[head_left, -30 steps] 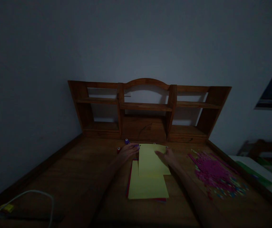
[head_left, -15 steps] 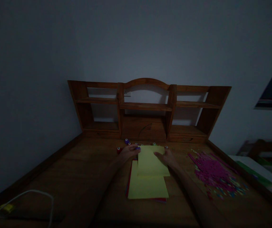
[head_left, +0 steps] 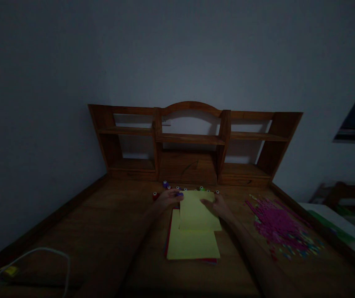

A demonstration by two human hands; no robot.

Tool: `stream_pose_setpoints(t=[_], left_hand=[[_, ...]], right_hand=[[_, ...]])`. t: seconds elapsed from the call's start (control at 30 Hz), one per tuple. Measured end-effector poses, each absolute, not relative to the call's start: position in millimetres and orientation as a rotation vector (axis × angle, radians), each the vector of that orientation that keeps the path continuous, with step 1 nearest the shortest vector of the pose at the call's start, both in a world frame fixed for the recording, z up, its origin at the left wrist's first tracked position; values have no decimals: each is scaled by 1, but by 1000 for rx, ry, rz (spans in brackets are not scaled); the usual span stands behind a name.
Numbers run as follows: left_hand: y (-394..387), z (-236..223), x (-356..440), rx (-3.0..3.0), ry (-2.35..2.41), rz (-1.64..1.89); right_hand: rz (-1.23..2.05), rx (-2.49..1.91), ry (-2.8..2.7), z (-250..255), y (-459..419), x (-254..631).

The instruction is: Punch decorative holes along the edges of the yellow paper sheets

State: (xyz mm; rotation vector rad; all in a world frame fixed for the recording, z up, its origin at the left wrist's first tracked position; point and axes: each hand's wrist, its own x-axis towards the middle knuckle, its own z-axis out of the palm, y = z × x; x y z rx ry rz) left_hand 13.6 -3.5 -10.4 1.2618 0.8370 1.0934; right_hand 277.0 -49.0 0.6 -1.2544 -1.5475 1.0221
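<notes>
The scene is very dark. A yellow sheet of paper [head_left: 197, 211] lies on top of a stack of coloured paper [head_left: 191, 245] on the wooden desk [head_left: 103, 223]. My left hand [head_left: 167, 198] rests at the sheet's far left corner, fingers curled around a small purple object [head_left: 180, 193]. My right hand [head_left: 216, 204] pinches the sheet's far right edge. A row of small coloured punches [head_left: 165, 184] sits just beyond both hands.
A wooden shelf unit [head_left: 193, 142] stands at the back of the desk against the wall. A pile of pink and mixed paper strips [head_left: 278, 225] lies to the right. A white cable with a yellow tag [head_left: 11, 271] curls at the near left.
The yellow sheet has slid a little toward me, uncovering more of the small punches behind it. Both hands have pulled back slightly with it.
</notes>
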Motion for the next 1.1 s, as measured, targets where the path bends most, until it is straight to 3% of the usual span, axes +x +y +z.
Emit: stream_pose_setpoints(t=[1.1], left_hand=[[-1, -10, 12, 1233, 916, 1113]], right_hand=[[1044, -1297, -1522, 9, -59, 269]])
